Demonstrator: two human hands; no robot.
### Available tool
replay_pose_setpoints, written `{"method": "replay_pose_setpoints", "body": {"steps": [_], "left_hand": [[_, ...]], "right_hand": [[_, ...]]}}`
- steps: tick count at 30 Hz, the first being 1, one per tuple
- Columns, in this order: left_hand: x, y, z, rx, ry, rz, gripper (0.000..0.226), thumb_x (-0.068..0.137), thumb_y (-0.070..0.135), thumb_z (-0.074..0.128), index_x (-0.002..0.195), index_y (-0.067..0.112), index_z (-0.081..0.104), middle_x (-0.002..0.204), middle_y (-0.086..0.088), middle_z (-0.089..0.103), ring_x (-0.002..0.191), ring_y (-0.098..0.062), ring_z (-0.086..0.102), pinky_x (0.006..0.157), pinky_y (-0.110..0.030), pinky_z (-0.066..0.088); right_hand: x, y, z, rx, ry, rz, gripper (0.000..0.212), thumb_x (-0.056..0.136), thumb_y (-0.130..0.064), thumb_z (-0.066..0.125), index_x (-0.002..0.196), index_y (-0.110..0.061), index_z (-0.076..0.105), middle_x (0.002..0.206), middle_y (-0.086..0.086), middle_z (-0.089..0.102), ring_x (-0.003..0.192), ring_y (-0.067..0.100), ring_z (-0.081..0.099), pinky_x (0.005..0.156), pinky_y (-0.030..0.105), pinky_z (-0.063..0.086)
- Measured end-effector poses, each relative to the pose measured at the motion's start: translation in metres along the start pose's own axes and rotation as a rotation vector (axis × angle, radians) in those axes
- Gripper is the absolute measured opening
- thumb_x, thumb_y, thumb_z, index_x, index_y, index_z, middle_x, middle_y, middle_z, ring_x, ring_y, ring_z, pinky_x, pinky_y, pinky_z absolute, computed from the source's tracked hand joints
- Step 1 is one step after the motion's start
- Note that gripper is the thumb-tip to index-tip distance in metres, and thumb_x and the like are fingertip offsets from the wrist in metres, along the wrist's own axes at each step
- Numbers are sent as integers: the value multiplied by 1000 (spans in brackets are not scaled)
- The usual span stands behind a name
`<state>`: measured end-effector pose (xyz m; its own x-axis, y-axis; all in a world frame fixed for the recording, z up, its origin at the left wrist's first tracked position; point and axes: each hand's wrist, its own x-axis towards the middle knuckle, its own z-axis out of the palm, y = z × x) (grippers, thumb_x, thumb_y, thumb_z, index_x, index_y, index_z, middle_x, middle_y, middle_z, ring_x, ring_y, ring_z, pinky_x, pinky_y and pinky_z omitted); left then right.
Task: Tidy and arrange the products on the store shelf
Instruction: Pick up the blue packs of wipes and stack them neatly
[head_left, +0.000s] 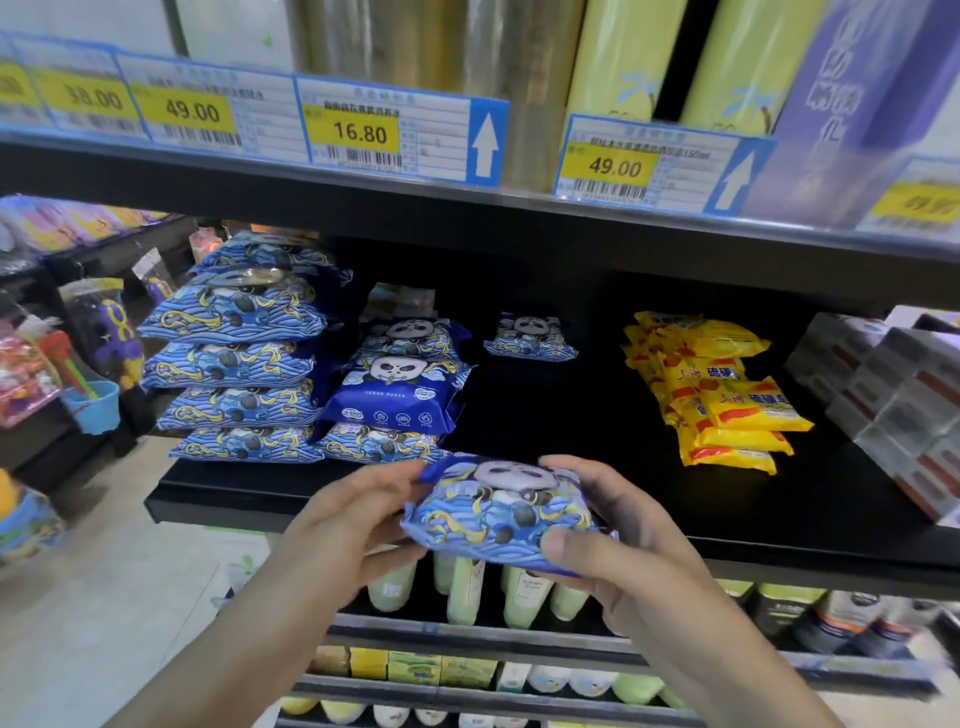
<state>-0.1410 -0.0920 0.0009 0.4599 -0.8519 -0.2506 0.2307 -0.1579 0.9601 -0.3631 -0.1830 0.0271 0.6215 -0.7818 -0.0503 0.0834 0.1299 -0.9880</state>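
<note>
At shelf front, your left hand (358, 519) and right hand (613, 525) have fingers clamped on one panda wipes pack (498, 512); two stacks (239, 358) built, a lone pack (530, 338) at the back remains.

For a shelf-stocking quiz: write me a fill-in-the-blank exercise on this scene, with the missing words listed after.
1. Both hands, left hand and right hand, hold one blue pack printed with a ____.
2. The held pack is in front of the ____ shelf.
3. The soap packs at the right are ____ in colour.
4. The price tag above the blue stacks reads ____.

Missing words: panda; black; yellow; 16.80
</note>
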Motion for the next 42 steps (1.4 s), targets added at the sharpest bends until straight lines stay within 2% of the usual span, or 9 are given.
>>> {"method": "replay_pose_setpoints", "body": {"steps": [3,6,11,17,22,27,33,37,42], "left_hand": [[-10,13,7,-118,-201,-108,44,83,38,68,114,8,75,108,-18,79,82,-27,78,63,-39,65],[-27,10,4,-234,-299,-67,37,106,10,54,141,-3,57,143,-29,59,123,-37,63,105,-44,50],[-19,14,14,71,-172,-187,61,45,39,89,102,23,75,94,-4,82,83,-20,80,60,-30,63],[-12,15,17,114,-236,-66,47,62,44,80,106,26,80,102,-1,82,88,-15,79,66,-21,57],[-8,18,22,105,-207,-21,40,74,37,81,110,21,78,101,-2,82,87,-13,79,60,-14,55],[5,14,21,-57,-75,-25,30,91,33,71,113,14,74,103,-12,81,94,-27,79,78,-39,63],[6,-5,3,533,36,475,30,98,15,64,102,43,75,102,19,77,99,0,71,88,-16,51],[13,-11,4,1017,47,710,25,92,41,60,116,43,68,111,33,63,112,8,52,97,-9,37],[31,-13,2,1150,-36,787,33,89,46,53,116,40,70,117,28,59,114,-2,54,102,-24,42]], "right_hand": [[-3,2,1,-136,-50,-117,67,67,-15,87,126,-37,64,114,1,74,103,25,73,81,31,59],[-4,9,4,-242,-87,-187,75,71,-8,84,133,-40,55,120,11,71,107,33,70,86,40,59],[-5,19,1,-462,-93,-301,81,73,-13,89,137,-46,50,143,3,47,121,24,61,93,34,58],[1,8,-2,-1030,-59,-494,91,71,-60,79,149,-55,32,158,-32,17,152,7,10,107,28,38],[17,-1,6,-1278,-76,-577,89,75,-64,66,153,-45,28,140,-37,28,137,-1,25,112,29,35],[41,-20,-14,-1284,-95,-524,84,68,-52,72,145,-45,39,126,-34,38,123,1,37,100,24,40],[88,-28,-61,-1201,33,-370,83,69,-32,88,143,-38,49,123,-17,51,117,9,43,91,9,34],[110,-20,-61,-1204,6,-292,83,69,-33,88,142,-38,50,120,-16,51,117,10,41,98,25,40],[125,-8,-53,-1263,-111,-231,85,69,-43,87,144,-41,47,121,-22,47,119,9,40,108,38,39]]}}
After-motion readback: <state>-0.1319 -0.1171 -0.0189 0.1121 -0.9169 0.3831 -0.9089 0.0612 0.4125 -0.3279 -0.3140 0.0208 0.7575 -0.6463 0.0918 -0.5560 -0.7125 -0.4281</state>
